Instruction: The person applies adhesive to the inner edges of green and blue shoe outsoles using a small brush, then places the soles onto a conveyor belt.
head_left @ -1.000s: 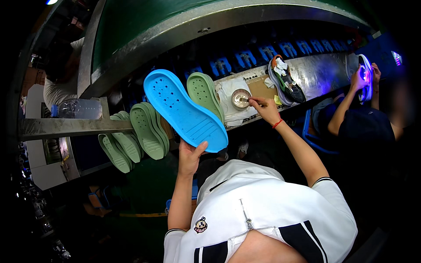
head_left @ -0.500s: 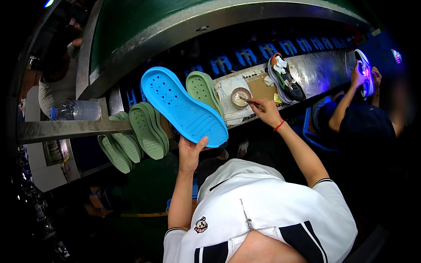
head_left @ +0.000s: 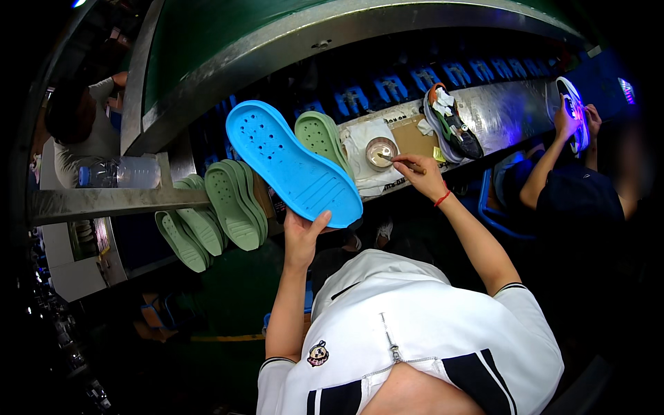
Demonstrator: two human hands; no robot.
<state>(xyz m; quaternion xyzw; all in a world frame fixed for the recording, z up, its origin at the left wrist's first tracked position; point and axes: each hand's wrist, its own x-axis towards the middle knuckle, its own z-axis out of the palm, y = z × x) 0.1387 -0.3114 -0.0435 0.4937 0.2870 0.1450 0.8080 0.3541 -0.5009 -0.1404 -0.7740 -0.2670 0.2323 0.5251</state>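
Observation:
My left hand (head_left: 300, 238) grips the heel end of a bright blue shoe sole (head_left: 294, 166), thumb on its upper face. The sole is tilted toward me, showing small holes at the forefoot and ridges at the heel. To its right, my right hand (head_left: 425, 177) pinches a slim brown-handled brush (head_left: 415, 167). The tip of the brush dips into a small round bowl (head_left: 372, 143) of pale contents. Under the bowl lies a white cloth (head_left: 357, 133). Behind the blue sole, a green sole (head_left: 317, 135) is partly hidden.
Several green soles (head_left: 234, 207) lean along the bench's left part. Right of the bowl are cardboard (head_left: 413, 140) and a dark shoe (head_left: 453, 128) stuffed with paper. A plastic bottle (head_left: 137, 172) stands by a metal bar. At far right a co-worker holds another shoe (head_left: 572, 114).
The blue sole has shifted slightly up and right in my left hand. My right hand stays at the bowl, its brush turned a little. At the far left, a person's head has come into view.

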